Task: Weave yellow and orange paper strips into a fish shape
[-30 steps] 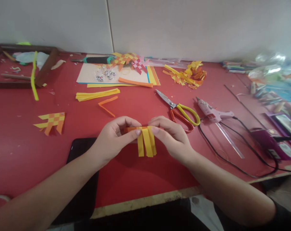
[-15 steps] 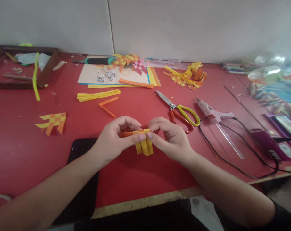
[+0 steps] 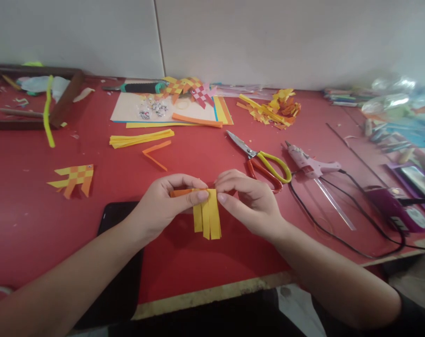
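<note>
Yellow and orange paper strips [image 3: 207, 217] are held together over the red table, the yellow ones hanging down side by side and an orange one running off to the left. My left hand [image 3: 166, 199] is closed on them, thumb in front and fingers behind. At their upper right edge, my right hand [image 3: 251, 201] pinches with thumb and bent fingers; its fingertips are partly hidden. Beyond the hands lie a folded orange strip [image 3: 156, 152] and a bundle of yellow strips [image 3: 142, 138]. A woven yellow-and-orange paper fish [image 3: 77, 178] rests at the left.
Scissors [image 3: 258, 157] with red and yellow handles lie past my right hand. Right of them is a pink glue gun [image 3: 311, 164] with a trailing cord. A black phone-like slab [image 3: 110, 281] is under my left forearm. Paper scraps [image 3: 275, 110] and a wooden tray [image 3: 70, 89] are farther back.
The yellow strips now hang longer and flatter, facing me more fully. My left hand has shifted slightly left and down; both hands stay at the paper.
</note>
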A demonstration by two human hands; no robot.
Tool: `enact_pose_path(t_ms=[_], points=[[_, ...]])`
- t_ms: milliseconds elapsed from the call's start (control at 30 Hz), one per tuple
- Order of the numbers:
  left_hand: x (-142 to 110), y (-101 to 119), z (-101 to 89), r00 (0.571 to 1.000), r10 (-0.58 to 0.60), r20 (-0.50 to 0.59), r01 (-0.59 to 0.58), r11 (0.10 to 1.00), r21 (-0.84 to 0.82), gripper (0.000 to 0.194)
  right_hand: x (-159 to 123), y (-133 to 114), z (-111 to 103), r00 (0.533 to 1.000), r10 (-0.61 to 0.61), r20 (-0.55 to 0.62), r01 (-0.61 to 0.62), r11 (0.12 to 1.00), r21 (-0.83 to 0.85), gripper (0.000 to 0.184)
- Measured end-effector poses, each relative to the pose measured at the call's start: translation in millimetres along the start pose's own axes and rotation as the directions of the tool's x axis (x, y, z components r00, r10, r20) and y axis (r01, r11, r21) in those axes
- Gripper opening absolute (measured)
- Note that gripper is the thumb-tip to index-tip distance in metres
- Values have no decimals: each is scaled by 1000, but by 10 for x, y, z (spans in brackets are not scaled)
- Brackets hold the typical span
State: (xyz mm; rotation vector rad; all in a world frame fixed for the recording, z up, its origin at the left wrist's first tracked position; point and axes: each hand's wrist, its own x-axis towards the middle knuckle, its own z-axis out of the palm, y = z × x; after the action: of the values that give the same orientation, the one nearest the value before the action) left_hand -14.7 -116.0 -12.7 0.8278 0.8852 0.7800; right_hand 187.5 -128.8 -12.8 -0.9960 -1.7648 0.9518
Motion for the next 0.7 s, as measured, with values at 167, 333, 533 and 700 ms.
enact_pose_path(t_ms=[167, 333, 533, 700], points=[[-4, 3, -8, 998, -47, 29, 48, 999, -8, 15, 0, 8, 1, 1000, -8, -21, 8, 1000, 2, 7], [16, -7, -19, 998, -57, 35, 57, 998, 1, 14, -1, -11, 8, 999, -3, -39, 3, 1000, -18, 5], [27, -2, 4, 1000, 0, 19, 0, 1000, -14, 15, 1, -24, 20, 990, 99, -97, -102, 994, -29, 8], [30, 22, 44, 990, 94, -104, -99, 994, -44, 17, 30, -6, 11, 959, 207, -193, -200, 978, 54, 7]])
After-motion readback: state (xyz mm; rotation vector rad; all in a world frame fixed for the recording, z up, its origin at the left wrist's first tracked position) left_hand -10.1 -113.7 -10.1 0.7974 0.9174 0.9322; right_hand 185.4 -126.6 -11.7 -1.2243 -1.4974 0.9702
